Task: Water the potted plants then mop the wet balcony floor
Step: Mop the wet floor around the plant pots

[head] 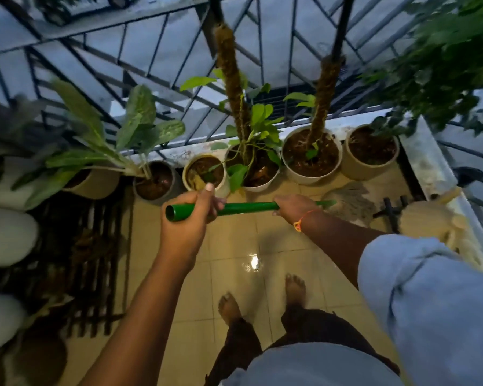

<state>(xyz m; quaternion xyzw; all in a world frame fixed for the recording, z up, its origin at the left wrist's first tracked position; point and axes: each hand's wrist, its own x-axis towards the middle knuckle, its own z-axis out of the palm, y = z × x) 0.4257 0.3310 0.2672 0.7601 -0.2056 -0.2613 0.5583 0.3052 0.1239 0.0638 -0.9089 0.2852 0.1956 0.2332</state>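
A green mop handle (246,208) runs across the middle of the view. My left hand (190,215) grips its near end, thumb up. My right hand (293,208) grips it further along. The pale string mop head (349,203) lies on the beige tiled floor (234,246) in front of the pots at the right. The tiles shine wet, with a bright reflection near my bare feet. Several potted plants (260,168) stand in a row along the balcony edge, two with moss poles.
A dark metal railing (151,65) closes the balcony behind the pots. A dark slatted stand (95,246) with white pots (9,235) fills the left side. A low wall (435,174) and a leafy hanging plant (444,65) are at the right. A black frame (391,213) sits by the mop head.
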